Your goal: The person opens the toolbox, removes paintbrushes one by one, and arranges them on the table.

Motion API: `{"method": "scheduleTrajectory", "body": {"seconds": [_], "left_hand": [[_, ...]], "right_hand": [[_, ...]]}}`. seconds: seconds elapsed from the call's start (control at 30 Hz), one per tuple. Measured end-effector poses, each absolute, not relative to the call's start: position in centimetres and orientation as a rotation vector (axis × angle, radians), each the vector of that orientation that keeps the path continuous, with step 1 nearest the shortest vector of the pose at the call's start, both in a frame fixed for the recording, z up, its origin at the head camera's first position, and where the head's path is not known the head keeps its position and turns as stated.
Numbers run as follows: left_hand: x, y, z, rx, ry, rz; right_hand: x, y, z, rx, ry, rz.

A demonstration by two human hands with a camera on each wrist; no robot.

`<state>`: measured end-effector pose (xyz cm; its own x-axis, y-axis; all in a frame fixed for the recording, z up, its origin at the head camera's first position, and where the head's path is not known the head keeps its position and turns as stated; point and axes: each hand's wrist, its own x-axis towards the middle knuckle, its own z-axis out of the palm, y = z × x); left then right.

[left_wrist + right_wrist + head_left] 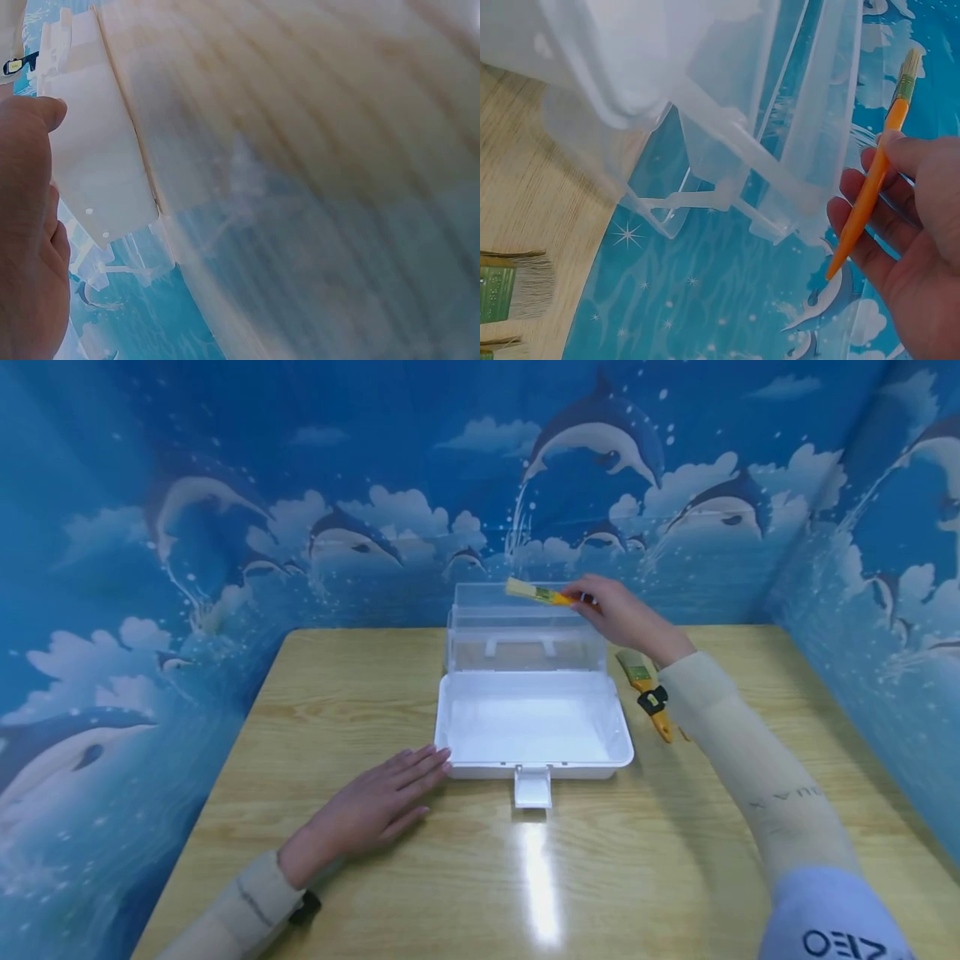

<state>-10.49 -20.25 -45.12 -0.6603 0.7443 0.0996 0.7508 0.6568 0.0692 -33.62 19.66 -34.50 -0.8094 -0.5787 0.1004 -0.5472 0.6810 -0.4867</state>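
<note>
A white plastic box [534,720] stands on the table with its clear lid [528,635] tipped back. In the head view my right hand [618,614] holds a paintbrush [555,597] by its orange handle above the raised lid, bristles to the left. The right wrist view shows that brush [870,191] pinched between thumb and fingers. Fingers extended, my left hand [375,806] lies at the box's front left corner, its fingertips touching the side. In the left wrist view, the thumb side of the left hand [30,225] appears near the box wall [97,142].
Right of the box lies another paintbrush [637,677], partly hidden by the right wrist strap [652,699]. The right wrist view shows two brush heads, one a wide brush [517,289]. A latch [532,787] hangs at the box front. A dolphin-print backdrop [375,485] surrounds the wooden table [337,693].
</note>
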Motion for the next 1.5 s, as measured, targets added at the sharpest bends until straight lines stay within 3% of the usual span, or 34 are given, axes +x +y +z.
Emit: {"method": "scheduleTrajectory", "body": {"seconds": [1.5], "left_hand": [[-10.7,-20.1,-45.3,-1.304,-2.714,-0.132]], "right_hand": [[-28.0,27.3,-37.8,-0.814,3.035,-0.841]]}}
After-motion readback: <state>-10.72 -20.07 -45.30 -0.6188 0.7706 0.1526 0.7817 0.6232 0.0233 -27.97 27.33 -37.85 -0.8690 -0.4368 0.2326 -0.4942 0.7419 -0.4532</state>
